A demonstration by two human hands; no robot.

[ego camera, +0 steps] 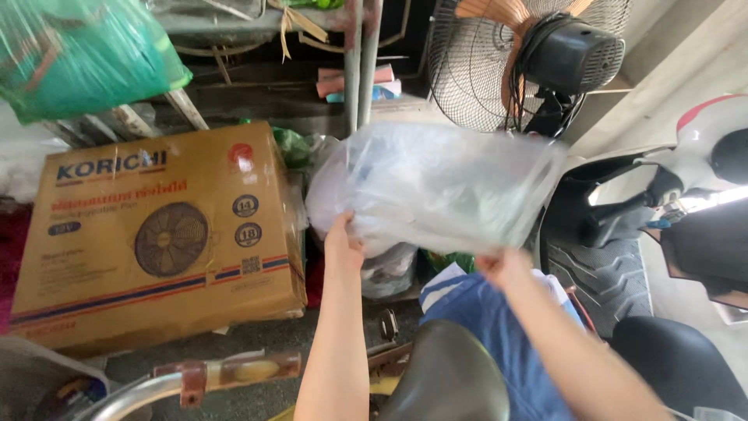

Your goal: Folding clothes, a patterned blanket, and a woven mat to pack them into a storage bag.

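Fingers of left hand and right hand clamp plastic bag edge, cardboard box close beside.

you're in a cluttered storage corner or garage: a cardboard fan box, a standing fan, a parked scooter and a junk-loaded metal rack.

A: Background check. Left of frame: brown cardboard box with a fan drawing printed on it, standing on the ground. Green plastic bag upper left.

B: Top right?

A: Standing fan, wire grille, dark motor housing. Below it, right edge: scooter, white and black panels, tyre visible.

B: Bottom?

A: Dark seat at bottom centre, rusty metal bar at lower left.
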